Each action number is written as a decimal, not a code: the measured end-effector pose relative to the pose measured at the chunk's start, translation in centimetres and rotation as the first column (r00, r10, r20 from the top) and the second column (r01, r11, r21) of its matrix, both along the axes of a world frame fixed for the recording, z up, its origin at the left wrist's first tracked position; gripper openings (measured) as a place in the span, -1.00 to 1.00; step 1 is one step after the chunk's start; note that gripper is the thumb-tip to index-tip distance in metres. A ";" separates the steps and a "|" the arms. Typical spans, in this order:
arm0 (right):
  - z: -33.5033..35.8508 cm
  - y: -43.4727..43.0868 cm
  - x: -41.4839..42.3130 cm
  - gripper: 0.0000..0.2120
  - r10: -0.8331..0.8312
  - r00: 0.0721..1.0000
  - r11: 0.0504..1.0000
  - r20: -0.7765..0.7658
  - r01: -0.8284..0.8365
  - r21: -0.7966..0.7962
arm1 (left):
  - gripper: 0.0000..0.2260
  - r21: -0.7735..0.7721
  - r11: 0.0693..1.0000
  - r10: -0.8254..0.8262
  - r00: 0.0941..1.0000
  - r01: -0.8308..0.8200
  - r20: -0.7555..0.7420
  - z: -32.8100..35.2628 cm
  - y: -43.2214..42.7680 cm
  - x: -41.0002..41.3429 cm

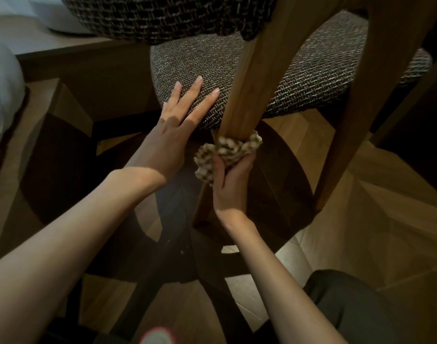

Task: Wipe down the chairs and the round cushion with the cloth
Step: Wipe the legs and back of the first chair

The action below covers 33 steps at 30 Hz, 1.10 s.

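Gripping the cloth (224, 151) in a bunch, the right hand (231, 180) presses it against the wooden post (252, 78) just below the seat (274, 68); its fingers curl tight around the wad. The left hand (172, 130) lies flat on the seat edge, fingers spread and straight, steadying the chair.

Risks: the bunched cloth touches only one face of the post, so the far side may go unwiped. A hard downward stroke could drag the chair if the left hand lifts.

Obscured: the post's lower end sits in shadow. The backrest (167, 18) is cut off at the top. No separate round cushion can be identified with certainty.
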State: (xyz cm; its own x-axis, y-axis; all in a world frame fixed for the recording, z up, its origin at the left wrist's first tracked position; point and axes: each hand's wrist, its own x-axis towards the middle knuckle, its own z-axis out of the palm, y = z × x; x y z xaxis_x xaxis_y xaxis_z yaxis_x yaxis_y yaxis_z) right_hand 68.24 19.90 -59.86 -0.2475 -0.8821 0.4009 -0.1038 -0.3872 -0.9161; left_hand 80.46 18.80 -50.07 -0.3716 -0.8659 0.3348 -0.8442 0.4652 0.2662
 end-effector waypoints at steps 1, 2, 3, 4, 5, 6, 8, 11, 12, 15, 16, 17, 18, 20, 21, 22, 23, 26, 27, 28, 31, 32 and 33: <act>-0.3 -0.3 -0.1 -0.42 0.017 1.000 1.000 -0.010 -0.017 0.000 | -0.19 0.000 1.000 0.003 1.000 -0.003 0.000 0.0 0.0 0.0; -0.8 -0.5 -0.2 -0.41 0.029 1.000 1.000 -0.011 -0.029 -0.004 | -0.18 -0.001 1.000 0.008 1.000 -0.008 0.002 0.0 0.0 0.0; -1.3 -0.6 -0.2 -0.40 0.035 0.999 0.999 -0.010 -0.035 -0.002 | -0.17 -0.001 1.000 0.012 1.000 -0.012 0.007 0.0 0.0 -0.1; -1.8 -0.5 -0.1 -0.39 0.045 0.999 0.999 -0.008 -0.045 0.017 | -0.15 -0.002 1.000 0.015 1.000 -0.015 0.012 0.1 0.0 -0.1; -2.5 -0.3 0.1 -0.39 0.070 0.998 0.996 -0.001 -0.070 0.056 | -0.14 -0.005 1.000 0.020 1.000 -0.020 0.015 0.1 0.1 0.0; -3.3 0.0 0.4 -0.39 0.104 0.995 0.988 0.009 -0.104 0.111 | -0.13 -0.011 1.000 0.027 1.000 -0.027 0.015 0.0 0.1 -0.1; -5.6 0.6 0.9 -0.38 0.178 0.984 0.954 0.024 -0.178 0.239 | -0.11 -0.024 0.999 0.045 0.999 -0.045 0.017 -0.1 0.1 -0.3; -8.6 1.3 1.0 -0.39 0.347 0.935 0.813 0.070 -0.337 0.474 | -0.10 -0.022 0.997 0.068 0.998 -0.068 0.015 -0.1 0.2 -0.5; -9.1 1.4 0.8 -0.49 0.396 0.914 0.753 0.084 -0.376 0.540 | -0.10 -0.019 0.997 0.071 0.997 -0.071 0.018 0.0 0.3 -0.5; -8.7 1.3 0.7 -0.71 0.403 0.915 0.772 0.029 -0.356 0.527 | -0.10 -0.005 0.997 0.072 0.997 -0.072 0.025 0.2 0.4 -0.6; -7.8 1.3 0.8 -0.64 0.341 0.940 0.826 0.023 -0.311 0.470 | -0.11 -0.001 0.997 0.074 0.997 -0.074 0.026 0.2 0.4 -0.6; -6.6 1.1 0.9 -0.53 0.261 0.965 0.879 0.029 -0.251 0.406 | -0.11 0.000 0.997 0.077 0.997 -0.077 0.024 0.1 0.4 -0.7; -5.6 0.8 0.9 -0.43 0.182 0.982 0.923 0.043 -0.186 0.336 | -0.12 0.000 0.997 0.077 0.997 -0.077 0.022 0.1 0.4 -0.7; -4.4 0.2 0.9 -0.34 0.100 0.993 0.968 0.067 -0.113 0.225 | -0.13 0.004 0.998 0.070 0.997 -0.070 0.020 0.2 0.4 -0.7; -4.1 0.0 0.8 -0.32 0.099 0.992 0.972 0.079 -0.113 0.208 | -0.14 0.009 0.998 0.067 0.998 -0.067 0.021 0.2 0.3 -0.6; -4.2 0.1 0.9 -0.33 0.107 0.990 0.969 0.095 -0.125 0.214 | -0.15 0.013 0.998 0.067 0.997 -0.067 0.025 0.2 0.3 -0.6; -4.6 0.2 1.0 -0.36 0.114 0.988 0.961 0.104 -0.136 0.241 | -0.16 0.014 0.997 0.070 0.997 -0.070 0.028 0.3 0.4 -0.5; -8.0 1.0 2.1 -0.38 0.163 0.981 0.901 0.100 -0.190 0.389 | -0.22 -0.007 0.996 0.084 0.996 -0.083 0.042 0.2 0.9 -0.7; -9.4 1.2 2.4 -0.41 0.198 0.974 0.869 0.111 -0.227 0.439 | -0.24 -0.014 0.996 0.088 0.995 -0.088 0.041 0.1 1.3 -0.8; -10.8 1.4 2.6 -0.47 0.236 0.964 0.825 0.124 -0.267 0.499 | -0.26 -0.015 0.996 0.092 0.995 -0.091 0.037 0.1 1.6 -0.8; -12.9 1.2 2.3 -0.65 0.366 0.910 0.626 0.195 -0.396 0.671 | -0.27 0.021 0.994 0.102 0.994 -0.103 0.032 0.3 2.4 -1.1; -13.0 1.0 2.0 -0.76 0.397 0.891 0.585 0.221 -0.431 0.687 | -0.27 0.035 0.993 0.109 0.993 -0.110 0.034 0.3 2.7 -1.2; -12.8 1.0 1.9 -0.82 0.414 0.880 0.571 0.231 -0.449 0.688 | -0.27 0.044 0.992 0.118 0.992 -0.119 0.037 0.4 2.9 -1.1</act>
